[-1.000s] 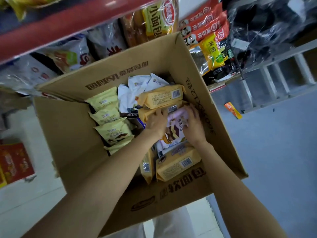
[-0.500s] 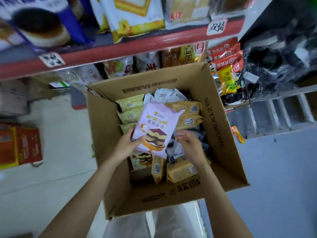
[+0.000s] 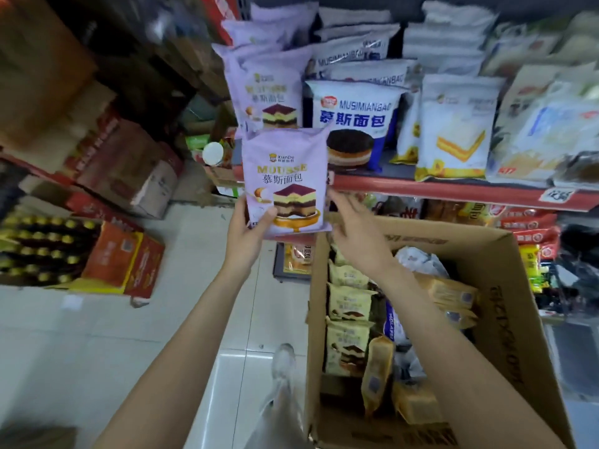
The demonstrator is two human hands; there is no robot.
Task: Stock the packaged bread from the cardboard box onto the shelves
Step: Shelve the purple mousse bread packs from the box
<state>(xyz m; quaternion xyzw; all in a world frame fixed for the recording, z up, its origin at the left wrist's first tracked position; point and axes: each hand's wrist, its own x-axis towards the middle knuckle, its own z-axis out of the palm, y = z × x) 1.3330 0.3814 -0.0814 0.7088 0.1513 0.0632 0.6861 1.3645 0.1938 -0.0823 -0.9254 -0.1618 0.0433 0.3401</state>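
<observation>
Lifted from box [image 3: 486, 319], purple packet [image 3: 285, 179] above left-hand grip [image 3: 248, 231] (upright).

— We see the purple bread packet [image 3: 285, 179] is smooth plastic film with a soft sheen.
— And we find the cardboard box [image 3: 505, 286] matt brown, the floor tiles [image 3: 107, 335] glossy, the shelf edge [image 3: 437, 191] painted red.

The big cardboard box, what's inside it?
The cardboard box holds pale yellow bread packs, orange-tan packs and white wrappers. The right forearm covers the middle; anything beneath the packs is hidden.
</observation>
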